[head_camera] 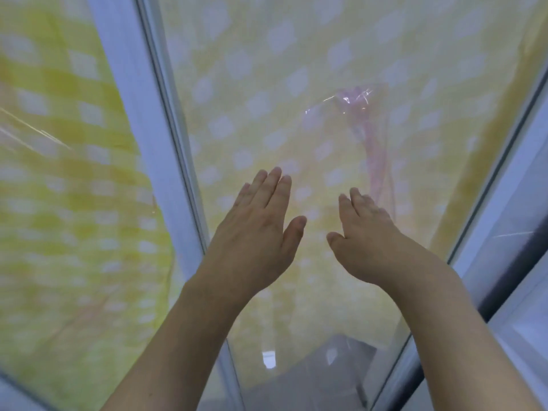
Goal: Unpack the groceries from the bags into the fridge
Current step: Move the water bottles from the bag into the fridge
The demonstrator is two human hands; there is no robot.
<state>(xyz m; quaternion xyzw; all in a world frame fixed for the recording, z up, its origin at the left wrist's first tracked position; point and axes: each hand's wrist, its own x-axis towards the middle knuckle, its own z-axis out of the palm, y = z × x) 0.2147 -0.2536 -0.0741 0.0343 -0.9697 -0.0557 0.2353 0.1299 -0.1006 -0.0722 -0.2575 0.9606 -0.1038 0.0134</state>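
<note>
While both hands reach forward, left hand (261,229) and right hand (367,241) each show a slack, empty grip over the yellow checked cloth (74,203); a pink plastic bag (358,114) lies blurred beyond, contents indiscernible.

Pane: a clear glass pane (296,69) fills the middle of the view, tilted across it. Whether it is a shelf or a door, cannot tell.
Frame: a pale bar (142,129) runs down the pane's left edge, and another pale rail (504,218) lines its right edge.
Cloth: a yellow checked cloth (59,203) with white squares shows left of the bar and, blurred and paler, across the glass too.
Pink film: a crumpled pink plastic bag (355,97) shows in the upper right of the glass. On it or behind it, cannot tell.
Lower edge: a dark grey surface (311,375) shows through, with a small bright reflection (269,358).
</note>
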